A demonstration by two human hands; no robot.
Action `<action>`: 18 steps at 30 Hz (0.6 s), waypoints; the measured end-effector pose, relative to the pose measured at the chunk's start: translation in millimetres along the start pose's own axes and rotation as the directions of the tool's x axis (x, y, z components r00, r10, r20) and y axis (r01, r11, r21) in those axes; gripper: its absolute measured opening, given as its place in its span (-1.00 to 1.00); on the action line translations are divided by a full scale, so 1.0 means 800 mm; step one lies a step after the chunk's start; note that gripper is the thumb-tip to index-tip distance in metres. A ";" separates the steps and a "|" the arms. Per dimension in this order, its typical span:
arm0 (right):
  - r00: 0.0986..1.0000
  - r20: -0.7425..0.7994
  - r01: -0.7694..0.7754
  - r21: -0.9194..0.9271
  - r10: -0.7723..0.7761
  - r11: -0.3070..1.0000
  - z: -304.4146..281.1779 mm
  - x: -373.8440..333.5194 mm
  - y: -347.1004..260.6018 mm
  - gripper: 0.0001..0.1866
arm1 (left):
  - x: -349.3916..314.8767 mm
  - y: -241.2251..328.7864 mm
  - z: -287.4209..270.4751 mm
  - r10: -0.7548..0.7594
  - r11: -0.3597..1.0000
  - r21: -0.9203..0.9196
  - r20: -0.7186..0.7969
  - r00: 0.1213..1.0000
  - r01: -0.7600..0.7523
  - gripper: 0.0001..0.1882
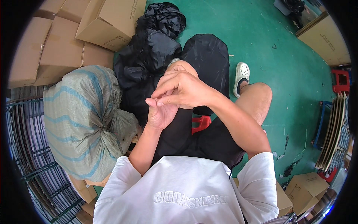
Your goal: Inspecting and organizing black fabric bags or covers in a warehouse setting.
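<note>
Both hands meet in front of my lap, above my black shorts. My left hand (pixel 164 113) is palm up with its thumb stretched out; its fingers are largely hidden behind the other hand. Over it, my right hand (pixel 185 88) has thumb and fingertips brought together in a pinch close to the left thumb. Whatever that pinch holds, if anything, is too small or hidden to make out. Beyond the hands lie crumpled black plastic bags (pixel 151 46) and a smoother, rounded black bundle (pixel 207 52).
A tied grey woven sack (pixel 74 115) with blue stripes bulges at my left, beside a metal rack (pixel 31 130). Cardboard boxes (pixel 61 48) are stacked at the far left. Part of a red stool (pixel 201 123) shows between my legs. Flat boards (pixel 332 130) stand on the right of the green floor (pixel 291 93).
</note>
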State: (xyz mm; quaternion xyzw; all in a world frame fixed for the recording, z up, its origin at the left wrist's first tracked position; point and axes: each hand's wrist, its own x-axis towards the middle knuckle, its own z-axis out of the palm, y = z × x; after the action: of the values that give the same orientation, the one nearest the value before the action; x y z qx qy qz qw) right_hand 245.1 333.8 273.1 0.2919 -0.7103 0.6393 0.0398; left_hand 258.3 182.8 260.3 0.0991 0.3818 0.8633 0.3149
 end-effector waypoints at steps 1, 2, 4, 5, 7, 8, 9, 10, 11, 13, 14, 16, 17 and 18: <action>1.000 0.019 -0.022 -0.028 0.022 0.999 -0.001 0.001 -0.005 -0.74 | 0.001 0.000 0.001 0.025 0.999 0.048 -0.018 1.000 -0.024 0.23; 0.998 0.037 -0.043 -0.057 0.045 0.997 -0.001 0.001 -0.007 -0.76 | 0.001 0.001 0.002 0.024 0.999 0.048 -0.019 1.000 -0.023 0.23; 0.998 0.048 -0.049 -0.021 0.050 0.999 -0.002 0.000 -0.002 -0.79 | 0.001 0.001 0.004 0.013 0.999 0.038 0.009 1.000 -0.013 0.24; 0.997 0.060 -0.055 0.016 0.054 0.998 -0.003 0.000 0.000 -0.82 | 0.001 0.001 0.002 0.012 0.999 0.038 0.010 1.000 -0.012 0.24; 0.994 0.060 -0.096 0.066 0.092 0.993 -0.003 -0.002 -0.001 -0.84 | 0.000 0.000 -0.004 -0.010 0.999 0.035 0.041 0.999 0.008 0.14; 0.990 0.062 -0.136 0.116 0.130 0.984 -0.003 -0.004 -0.001 -0.86 | -0.002 0.000 -0.005 -0.010 0.999 0.034 0.040 0.999 0.008 0.14; 0.990 0.062 -0.137 0.115 0.130 0.984 -0.004 -0.004 0.000 -0.86 | -0.002 0.000 -0.005 -0.017 0.998 0.053 0.024 1.000 0.016 0.18; 0.992 0.040 -0.123 0.168 0.118 0.978 -0.006 -0.003 0.002 -0.88 | -0.003 0.000 -0.005 -0.024 0.997 0.072 0.007 1.000 0.024 0.22; 0.994 0.017 -0.109 0.221 0.108 0.969 -0.008 -0.003 0.004 -0.90 | -0.004 -0.001 -0.009 -0.024 0.997 0.071 0.007 1.000 0.024 0.22; 0.981 0.000 -0.184 0.289 0.192 0.940 -0.016 -0.004 0.002 -0.90 | -0.006 -0.004 -0.025 -0.047 0.995 -0.083 0.026 0.999 0.049 0.20; 0.961 -0.013 -0.254 0.357 0.277 0.899 -0.020 -0.003 0.001 -0.90 | -0.007 -0.002 -0.031 -0.046 0.995 -0.084 0.025 0.999 0.048 0.20; 0.946 -0.024 -0.282 0.430 0.323 0.858 -0.029 -0.003 0.007 -0.85 | -0.001 0.006 -0.042 -0.064 0.941 -0.324 0.117 0.991 0.099 0.19; 0.956 -0.107 -0.194 0.471 0.274 0.861 -0.035 -0.004 0.020 -0.83 | 0.003 0.014 -0.046 -0.053 0.928 -0.361 0.116 0.992 0.092 0.20; 0.956 -0.189 -0.104 0.503 0.227 0.858 -0.040 -0.005 0.028 -0.80 | 0.005 0.021 -0.057 -0.028 0.911 -0.408 0.078 0.997 0.057 0.18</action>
State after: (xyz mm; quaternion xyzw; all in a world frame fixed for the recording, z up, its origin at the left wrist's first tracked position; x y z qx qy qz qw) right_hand 228.1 365.5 257.6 0.1501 -0.5383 0.8293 -0.0045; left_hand 228.5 149.6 240.6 0.0531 0.1830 0.9130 0.3607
